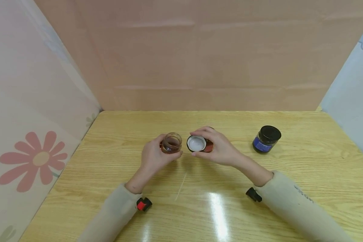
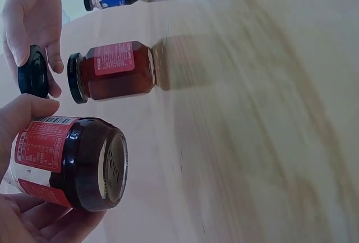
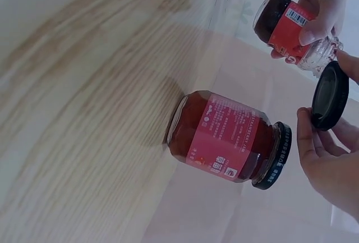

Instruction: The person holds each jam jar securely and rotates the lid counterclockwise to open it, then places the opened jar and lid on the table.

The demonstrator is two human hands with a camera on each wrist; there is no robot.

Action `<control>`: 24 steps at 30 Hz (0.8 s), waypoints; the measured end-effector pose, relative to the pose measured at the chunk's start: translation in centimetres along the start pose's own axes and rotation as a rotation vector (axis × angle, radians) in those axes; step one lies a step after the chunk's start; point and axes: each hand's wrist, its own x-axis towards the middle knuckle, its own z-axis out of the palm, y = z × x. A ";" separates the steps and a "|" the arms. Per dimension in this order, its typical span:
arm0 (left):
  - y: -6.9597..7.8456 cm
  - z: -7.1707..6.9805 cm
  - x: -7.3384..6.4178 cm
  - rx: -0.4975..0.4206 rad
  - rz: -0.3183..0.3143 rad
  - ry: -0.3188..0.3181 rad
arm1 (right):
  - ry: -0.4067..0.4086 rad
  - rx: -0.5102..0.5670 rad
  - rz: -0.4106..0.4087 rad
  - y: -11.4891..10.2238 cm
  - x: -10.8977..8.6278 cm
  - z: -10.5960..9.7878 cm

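Observation:
My left hand (image 1: 154,154) grips an uncapped glass jar (image 1: 171,143) with a red label, raised above the table. Dark contents fill its lower part, as the left wrist view shows (image 2: 90,164). Just to the right, my right hand (image 1: 219,146) pinches a black screw lid (image 1: 196,144) by its rim, the white inner side turned toward the head camera. The lid is apart from the jar's mouth. Behind the right hand stands a capped strawberry jam jar (image 3: 224,136) with a red label and dark lid, mostly hidden by that hand in the head view.
A dark jar (image 1: 266,139) with a blue label and black lid stands on the wooden table (image 1: 109,208) to the right. A pinkish-brown backdrop (image 1: 193,57) rises at the table's far edge, with a flower-patterned wall (image 1: 39,101) on the left.

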 end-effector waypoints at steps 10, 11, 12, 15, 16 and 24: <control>-0.6 -0.4 0.1 0.036 -0.058 0.002 | -0.007 -0.003 0.014 -0.1 0.0 1.0; -0.7 -0.4 0.1 0.037 -0.062 -0.001 | -0.003 -0.014 0.002 -0.1 0.0 1.1; -0.7 -0.5 0.1 0.037 -0.066 -0.002 | 0.000 -0.022 -0.007 -0.1 0.0 1.2; -0.8 -0.6 0.0 0.051 -0.076 -0.002 | 0.006 -0.034 -0.018 -0.2 0.2 1.5; -0.8 -0.6 0.0 0.055 -0.077 -0.002 | 0.005 -0.033 -0.013 -0.2 0.2 1.6; -1.4 -0.8 -0.1 0.048 -0.077 0.035 | 0.007 -0.091 0.043 -0.4 0.4 2.3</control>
